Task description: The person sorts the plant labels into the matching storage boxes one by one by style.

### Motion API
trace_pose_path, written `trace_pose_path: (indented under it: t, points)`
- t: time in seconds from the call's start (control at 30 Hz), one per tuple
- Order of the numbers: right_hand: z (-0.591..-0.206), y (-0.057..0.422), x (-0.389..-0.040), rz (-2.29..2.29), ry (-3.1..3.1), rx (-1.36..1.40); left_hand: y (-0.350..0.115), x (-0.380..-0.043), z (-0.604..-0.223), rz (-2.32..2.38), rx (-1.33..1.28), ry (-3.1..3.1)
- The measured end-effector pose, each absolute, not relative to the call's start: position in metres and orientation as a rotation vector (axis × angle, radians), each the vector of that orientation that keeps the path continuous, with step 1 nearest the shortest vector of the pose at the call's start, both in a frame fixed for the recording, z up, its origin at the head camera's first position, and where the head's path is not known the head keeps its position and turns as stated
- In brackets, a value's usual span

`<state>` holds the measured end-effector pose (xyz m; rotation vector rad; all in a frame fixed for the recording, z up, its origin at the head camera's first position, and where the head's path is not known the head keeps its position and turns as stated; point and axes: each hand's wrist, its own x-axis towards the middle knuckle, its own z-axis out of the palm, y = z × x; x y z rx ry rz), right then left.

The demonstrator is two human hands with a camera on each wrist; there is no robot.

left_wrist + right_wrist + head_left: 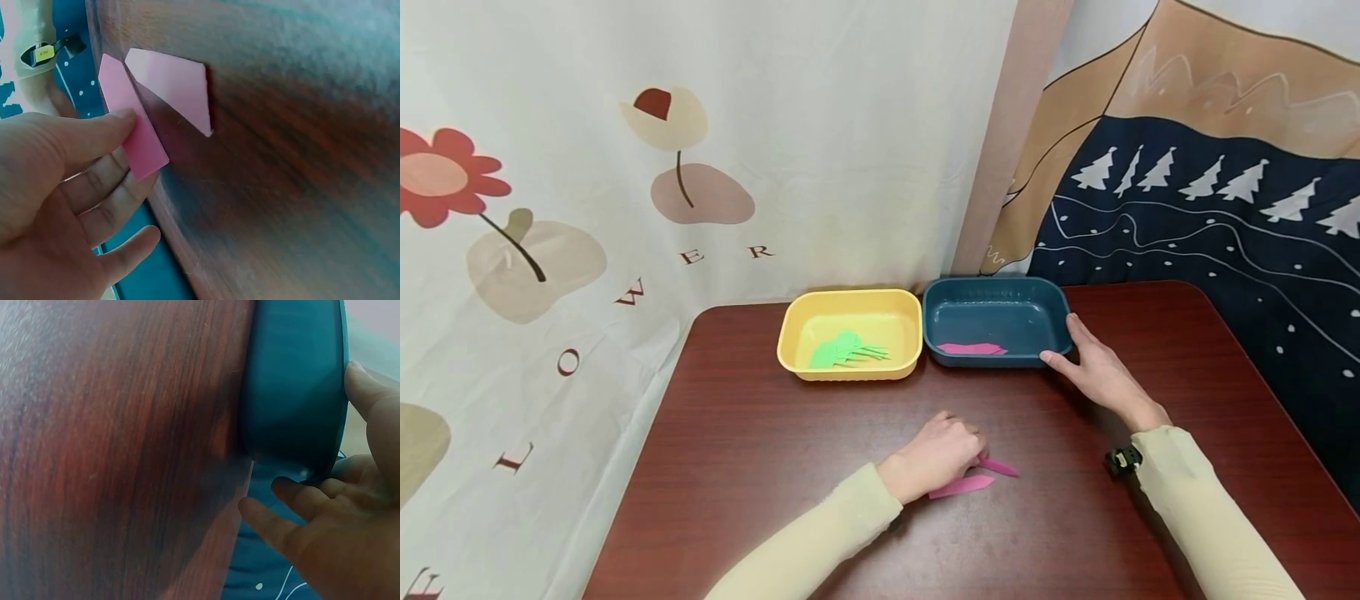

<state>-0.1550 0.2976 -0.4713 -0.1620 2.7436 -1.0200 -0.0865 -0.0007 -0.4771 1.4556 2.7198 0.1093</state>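
My left hand [936, 454] is low over the table and pinches a pink pointed paper slip [145, 150] between thumb and fingers. Beside it a second pink paper slip [178, 84] lies flat on the wood. My right hand [1097, 367] holds the near right corner of a dark blue plastic basin [1000, 361]. Its thumb [362, 387] rests on the rim, and the other fingers are at the basin's side, partly hidden. More pink slips [970, 349] lie inside the basin near its front wall.
Left of the blue basin stands a yellow basin [857, 374] with green paper pieces [842, 346] inside. Both basins are at the back of the reddish-brown table [737, 450]. Printed curtains [850, 125] hang behind the table.
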Motion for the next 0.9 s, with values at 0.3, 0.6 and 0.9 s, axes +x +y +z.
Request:
trace_pose_path:
  t: [0.3,0.6,0.9]
  points:
    - [-0.47,0.297,-0.155,-1.02,2.737,-0.15,-0.002,-0.1,-0.466,0.104,1.471,2.876]
    - [-0.47,0.298,-0.155,-1.001,2.738,-0.138,0.005,-0.134,-0.443,0.326,1.311,3.046]
    - [-0.468,0.297,-0.154,-1.008,2.74,-0.143,0.015,-0.161,-0.43,0.494,1.135,3.087]
